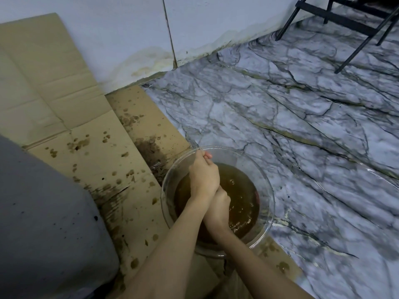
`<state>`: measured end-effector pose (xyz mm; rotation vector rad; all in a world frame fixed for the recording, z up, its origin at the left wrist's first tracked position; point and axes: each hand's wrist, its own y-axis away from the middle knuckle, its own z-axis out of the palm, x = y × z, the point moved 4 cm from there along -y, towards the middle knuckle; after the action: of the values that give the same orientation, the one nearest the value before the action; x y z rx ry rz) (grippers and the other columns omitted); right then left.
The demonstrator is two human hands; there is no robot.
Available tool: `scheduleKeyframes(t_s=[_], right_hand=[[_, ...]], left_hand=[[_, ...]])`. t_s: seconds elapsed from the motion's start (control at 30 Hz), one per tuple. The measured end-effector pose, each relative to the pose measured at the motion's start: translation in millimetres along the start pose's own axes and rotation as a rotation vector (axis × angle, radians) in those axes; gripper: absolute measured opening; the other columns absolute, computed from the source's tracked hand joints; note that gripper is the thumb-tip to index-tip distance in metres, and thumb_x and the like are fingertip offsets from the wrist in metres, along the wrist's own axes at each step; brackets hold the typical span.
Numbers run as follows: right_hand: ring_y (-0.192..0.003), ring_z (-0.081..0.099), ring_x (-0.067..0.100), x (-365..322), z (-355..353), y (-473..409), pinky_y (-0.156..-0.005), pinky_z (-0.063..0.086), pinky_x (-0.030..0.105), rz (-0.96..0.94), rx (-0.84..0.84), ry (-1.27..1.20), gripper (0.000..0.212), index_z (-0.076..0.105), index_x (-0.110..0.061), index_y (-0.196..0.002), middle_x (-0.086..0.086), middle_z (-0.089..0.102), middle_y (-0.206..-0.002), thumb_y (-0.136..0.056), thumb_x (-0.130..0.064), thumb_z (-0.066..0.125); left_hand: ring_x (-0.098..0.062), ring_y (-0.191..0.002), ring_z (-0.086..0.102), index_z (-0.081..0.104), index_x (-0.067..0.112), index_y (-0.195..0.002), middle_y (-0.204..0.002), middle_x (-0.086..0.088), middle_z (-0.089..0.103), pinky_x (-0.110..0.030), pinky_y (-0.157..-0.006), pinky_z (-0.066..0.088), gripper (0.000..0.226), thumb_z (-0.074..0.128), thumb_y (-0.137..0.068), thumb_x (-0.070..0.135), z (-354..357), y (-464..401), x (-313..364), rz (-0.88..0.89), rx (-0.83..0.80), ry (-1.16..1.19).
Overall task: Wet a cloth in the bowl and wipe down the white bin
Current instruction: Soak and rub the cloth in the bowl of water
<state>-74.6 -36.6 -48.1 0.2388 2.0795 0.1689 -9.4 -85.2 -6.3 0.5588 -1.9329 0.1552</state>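
A clear glass bowl point(268, 203) holding murky brown water stands on the floor at the edge of the cardboard. Both my hands are curled into fists, one stacked against the other, just above the water. My left hand point(204, 176) is the upper, farther one, and my right hand point(218, 207) sits below and nearer. They grip the cloth between them, and it is almost wholly hidden inside the fists. Bubbles and ripples show on the water. A small reddish patch point(257, 196) lies at the bowl's right wall. The pale bin point(54, 212), speckled with dark dirt, fills the lower left.
Flattened cardboard point(86, 137) with wet brown spots lies under the bin and the bowl's left side. Marble-patterned floor point(302, 126) spreads to the right. A stained wall point(129, 39) runs behind. Black chair legs point(354, 44) stand at the top right. Another clear rim point(386, 176) shows at the right edge.
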Motion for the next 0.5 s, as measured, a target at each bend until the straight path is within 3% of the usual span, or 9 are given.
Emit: scheduleKeyframes(t_s=[0.1,0.2,0.3,0.37,0.43,0.5], right_hand=[[-0.082,0.066,0.018,6,2,2,-0.073,0.056,0.034,-0.008,0.017,0.072,0.022,0.060,-0.003,-0.112,0.007,0.069,-0.090,-0.094,-0.013,0.055],[-0.090,0.066,0.020,7,3,6,-0.079,0.051,0.028,0.025,0.048,0.156,0.028,0.058,-0.003,-0.118,0.008,0.069,-0.098,-0.094,-0.016,0.054],[-0.079,0.067,0.018,-5,-7,7,-0.070,0.053,0.029,-0.025,0.122,0.162,0.030,0.056,-0.007,-0.115,0.004,0.070,-0.089,-0.091,-0.024,0.060],[-0.071,0.066,0.018,-14,-20,4,-0.059,0.052,0.031,-0.048,0.163,0.151,0.032,0.050,-0.010,-0.111,0.001,0.068,-0.083,-0.086,-0.024,0.064],[-0.075,0.064,0.020,-22,-29,-5,-0.059,0.048,0.031,-0.023,0.141,0.085,0.032,0.047,-0.012,-0.108,0.001,0.065,-0.085,-0.082,-0.018,0.065],[-0.084,0.063,0.021,-30,-35,-11,-0.066,0.048,0.031,0.013,0.057,0.009,0.027,0.051,-0.014,-0.104,0.001,0.065,-0.090,-0.081,-0.012,0.065]], left_hand=[[-0.013,-0.068,0.056,0.052,0.015,-0.097,-0.074,0.005,0.052,-0.024,-0.059,0.044,0.018,0.035,-0.099,0.013,3,1,-4,-0.030,0.041,-0.070],[-0.018,-0.075,0.058,0.051,0.011,-0.115,-0.089,-0.006,0.062,-0.027,-0.063,0.046,0.022,0.035,-0.100,0.016,4,2,-6,-0.096,0.011,-0.131],[-0.020,-0.086,0.063,0.028,0.013,-0.138,-0.108,-0.012,0.064,-0.024,-0.065,0.048,0.047,0.038,-0.100,0.039,-2,0,1,-0.169,-0.150,-0.069],[-0.021,-0.100,0.060,0.018,0.013,-0.144,-0.120,-0.009,0.058,-0.022,-0.076,0.043,0.069,0.045,-0.094,0.052,-11,-1,10,-0.207,-0.357,-0.131],[-0.020,-0.100,0.059,0.035,0.008,-0.134,-0.112,-0.006,0.058,-0.028,-0.083,0.047,0.067,0.058,-0.088,0.050,-22,-1,24,-0.189,-0.529,-0.268],[-0.025,-0.103,0.060,0.051,0.003,-0.118,-0.110,-0.010,0.062,-0.039,-0.088,0.052,0.048,0.068,-0.085,0.032,-32,3,40,-0.094,-0.581,-0.439]])
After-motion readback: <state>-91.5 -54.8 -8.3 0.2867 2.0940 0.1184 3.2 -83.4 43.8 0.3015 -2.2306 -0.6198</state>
